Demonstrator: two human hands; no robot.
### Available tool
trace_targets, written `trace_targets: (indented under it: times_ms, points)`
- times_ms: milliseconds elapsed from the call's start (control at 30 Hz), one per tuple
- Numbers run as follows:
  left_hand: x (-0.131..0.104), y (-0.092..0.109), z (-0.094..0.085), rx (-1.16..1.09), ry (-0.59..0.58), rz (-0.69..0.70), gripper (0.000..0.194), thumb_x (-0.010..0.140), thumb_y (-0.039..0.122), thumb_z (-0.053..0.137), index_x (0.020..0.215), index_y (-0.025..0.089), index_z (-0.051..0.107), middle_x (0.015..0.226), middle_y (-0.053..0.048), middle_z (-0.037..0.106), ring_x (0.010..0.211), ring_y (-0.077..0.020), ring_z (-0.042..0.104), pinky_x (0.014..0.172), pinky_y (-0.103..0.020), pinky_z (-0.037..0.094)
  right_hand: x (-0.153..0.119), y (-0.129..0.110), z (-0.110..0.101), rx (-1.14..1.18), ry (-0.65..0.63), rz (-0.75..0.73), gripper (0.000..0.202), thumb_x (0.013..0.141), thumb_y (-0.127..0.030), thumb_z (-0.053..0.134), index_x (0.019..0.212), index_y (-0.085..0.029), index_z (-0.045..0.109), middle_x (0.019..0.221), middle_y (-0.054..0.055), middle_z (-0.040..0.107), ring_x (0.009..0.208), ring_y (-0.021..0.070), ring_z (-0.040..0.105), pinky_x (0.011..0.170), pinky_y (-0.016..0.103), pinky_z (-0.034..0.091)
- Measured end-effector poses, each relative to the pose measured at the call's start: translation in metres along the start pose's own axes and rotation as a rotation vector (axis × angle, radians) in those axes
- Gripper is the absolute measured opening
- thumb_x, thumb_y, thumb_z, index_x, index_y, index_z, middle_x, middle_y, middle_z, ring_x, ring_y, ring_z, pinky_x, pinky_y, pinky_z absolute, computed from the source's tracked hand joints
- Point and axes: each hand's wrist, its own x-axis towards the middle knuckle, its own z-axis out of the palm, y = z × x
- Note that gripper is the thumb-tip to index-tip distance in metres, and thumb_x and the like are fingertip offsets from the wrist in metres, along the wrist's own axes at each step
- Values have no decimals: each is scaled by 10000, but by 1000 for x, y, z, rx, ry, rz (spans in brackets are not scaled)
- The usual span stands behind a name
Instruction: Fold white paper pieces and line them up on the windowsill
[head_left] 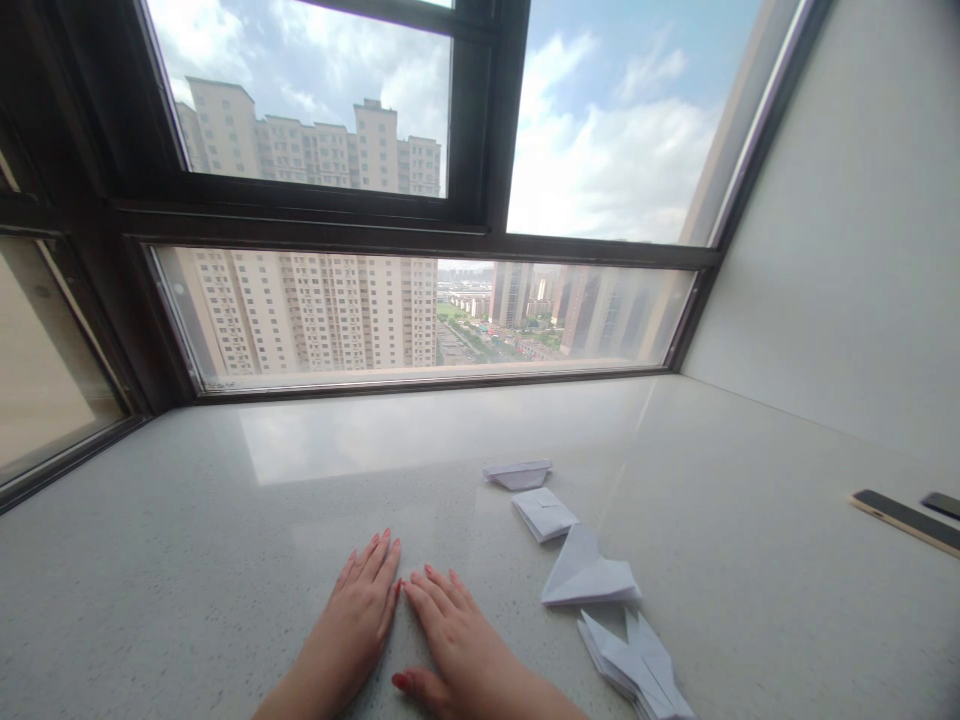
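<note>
My left hand [355, 617] lies palm down on the speckled pale sill, fingers stretched out and holding nothing. Beside it my right hand [456, 635] also rests flat, its thumb spread toward the left hand and nothing under its visible fingers. Several folded white papers form a slanting row to the right of my hands: a small boat-like one [519, 474], a square packet [545, 514], a pointed folded piece [589, 570] and, nearest to me, a piece with several points [639, 665]. Neither hand touches them.
A dark flat object with a light edge [907, 519] lies at the far right, beside another small dark object [942, 505]. Dark window frames [420, 386] border the sill [187, 560] at the back, and a white wall [847, 270] stands on the right.
</note>
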Motion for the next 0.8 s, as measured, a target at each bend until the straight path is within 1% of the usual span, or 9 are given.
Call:
trace_targets:
  times_ms: [233, 467, 800]
  points:
    - [1, -1, 2, -16, 6, 9, 470, 829, 218, 257, 1275, 101, 350, 1346, -124, 309, 1245, -231, 249, 994, -421, 255, 1, 2, 1, 5, -9, -3, 724, 747, -471, 486, 1316, -88, 255, 1376, 132, 273, 1274, 273, 162, 1046, 448, 104]
    - [0, -1, 1, -8, -9, 5, 473, 826, 210, 262, 1278, 96, 342, 1347, -125, 306, 1246, -227, 245, 999, -413, 249, 1, 2, 2, 10, -12, -7, 727, 750, -474, 476, 1319, -83, 247, 1378, 134, 265, 1274, 278, 157, 1044, 457, 95]
    - [0, -3, 5, -15, 8, 14, 470, 829, 216, 260, 1277, 100, 343, 1345, -129, 307, 1242, -234, 257, 990, -429, 259, 1, 2, 2, 6, 10, -5, 710, 754, -467, 477, 1313, -84, 263, 1375, 132, 274, 1273, 273, 165, 1046, 451, 97]
